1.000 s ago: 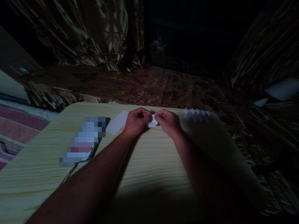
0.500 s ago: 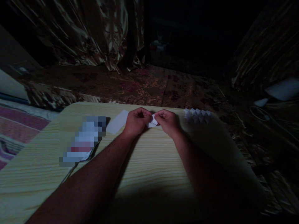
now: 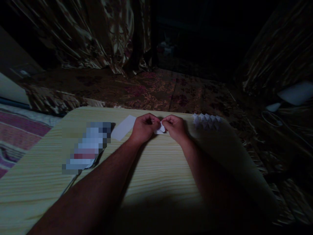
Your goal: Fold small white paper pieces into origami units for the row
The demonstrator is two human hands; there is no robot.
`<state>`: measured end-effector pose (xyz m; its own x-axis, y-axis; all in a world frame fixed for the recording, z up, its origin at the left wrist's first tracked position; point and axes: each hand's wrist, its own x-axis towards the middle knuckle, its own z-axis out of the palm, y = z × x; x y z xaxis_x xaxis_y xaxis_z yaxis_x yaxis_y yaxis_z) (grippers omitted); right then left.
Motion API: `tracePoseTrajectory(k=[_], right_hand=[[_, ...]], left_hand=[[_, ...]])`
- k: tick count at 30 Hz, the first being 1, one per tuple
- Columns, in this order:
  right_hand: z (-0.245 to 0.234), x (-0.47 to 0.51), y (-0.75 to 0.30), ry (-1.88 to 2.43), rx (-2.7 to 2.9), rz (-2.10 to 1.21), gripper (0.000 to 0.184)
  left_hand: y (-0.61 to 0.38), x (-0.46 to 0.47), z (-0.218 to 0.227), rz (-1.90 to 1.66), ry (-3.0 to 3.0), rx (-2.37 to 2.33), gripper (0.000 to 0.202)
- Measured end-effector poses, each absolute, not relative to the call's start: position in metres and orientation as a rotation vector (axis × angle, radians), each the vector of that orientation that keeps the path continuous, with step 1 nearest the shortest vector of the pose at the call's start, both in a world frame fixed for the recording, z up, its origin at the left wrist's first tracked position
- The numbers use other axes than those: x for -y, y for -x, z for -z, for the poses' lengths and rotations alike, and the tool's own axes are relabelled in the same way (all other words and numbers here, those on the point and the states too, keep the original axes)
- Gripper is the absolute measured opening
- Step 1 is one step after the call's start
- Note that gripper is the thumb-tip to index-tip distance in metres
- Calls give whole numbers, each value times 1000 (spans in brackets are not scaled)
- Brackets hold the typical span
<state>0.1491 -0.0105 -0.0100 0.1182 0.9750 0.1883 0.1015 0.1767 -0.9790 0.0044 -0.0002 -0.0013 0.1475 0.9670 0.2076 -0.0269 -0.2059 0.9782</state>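
Both hands meet over the far half of a wooden table (image 3: 156, 169). Between them is a small piece of white paper (image 3: 160, 128) with a folded flap. My left hand (image 3: 146, 128) pinches the paper's left side, thumb and fingers pressed together. From the other side, my right hand (image 3: 174, 127) pinches its right edge. The fingers cover part of the paper, so its full shape is hidden. A flat white paper sheet (image 3: 124, 127) lies just left of my left hand. Right of my right hand stand several small folded white paper pieces (image 3: 206, 120) in rows.
A blurred-out device, perhaps a phone (image 3: 89, 147), lies on the left of the table with a cable (image 3: 67, 186) running from it. A patterned cloth-covered surface (image 3: 146, 86) is behind the table. At the far right is a pale lamp-like object (image 3: 297, 94).
My left hand has shifted very slightly right, closer to my right hand. Less of the small paper shows between the fingers, and its flap sits a little differently.
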Motion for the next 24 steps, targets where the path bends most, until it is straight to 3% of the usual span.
tracePoseTrajectory(k=[8, 24], right_hand=[[8, 11, -151, 1177, 1258, -895, 13], [9, 11, -152, 1129, 1253, -899, 15]], left_hand=[[-5, 0, -1, -1169, -1380, -977, 27], [-2, -2, 3, -1094, -1583, -1077, 19]])
